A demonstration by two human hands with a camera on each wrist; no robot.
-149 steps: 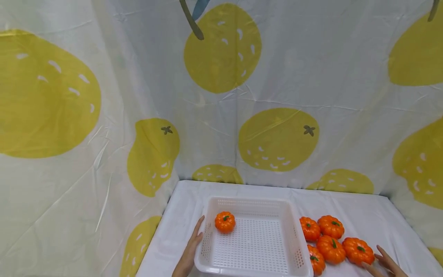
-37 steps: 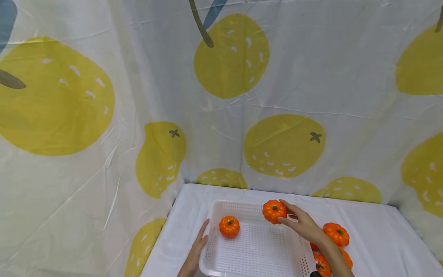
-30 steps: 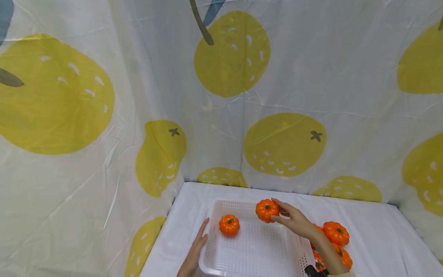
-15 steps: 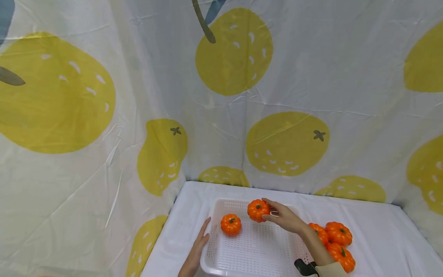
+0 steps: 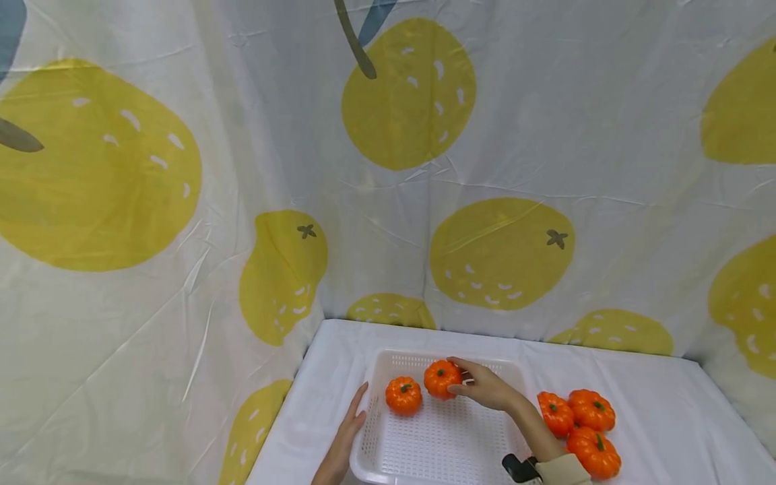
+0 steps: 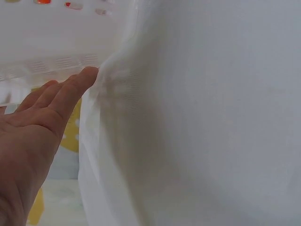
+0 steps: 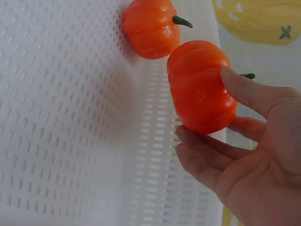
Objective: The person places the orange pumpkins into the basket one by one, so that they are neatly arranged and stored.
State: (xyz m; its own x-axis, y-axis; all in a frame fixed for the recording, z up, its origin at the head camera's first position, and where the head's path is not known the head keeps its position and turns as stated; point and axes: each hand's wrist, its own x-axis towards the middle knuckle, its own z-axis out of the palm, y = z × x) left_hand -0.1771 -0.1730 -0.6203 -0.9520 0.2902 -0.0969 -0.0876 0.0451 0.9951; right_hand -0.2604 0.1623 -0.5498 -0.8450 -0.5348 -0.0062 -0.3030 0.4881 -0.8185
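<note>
My right hand (image 5: 485, 387) grips a small orange pumpkin (image 5: 442, 380) with a green stem, thumb on one side and fingers on the other. It is inside the white perforated basket (image 5: 448, 444), close to the far wall. To its left in the basket sits another orange pumpkin (image 5: 403, 395). In the right wrist view the gripped pumpkin (image 7: 200, 89) partly overlaps the other pumpkin (image 7: 150, 28). My left hand (image 5: 344, 438) rests along the basket's left outer wall. Its fingers (image 6: 70, 94) lie straight against the basket side in the left wrist view.
Right of the basket, several orange pumpkins (image 5: 594, 453) sit grouped on the white cloth-covered table (image 5: 673, 417). Behind and to the left hangs a pale curtain (image 5: 376, 236) with yellow fruit prints. A black device (image 5: 520, 467) is strapped at the right wrist.
My right hand has come from beside the pumpkins on the table, carrying one left over the basket and lowering it next to the first pumpkin. The left hand stays at the basket side.
</note>
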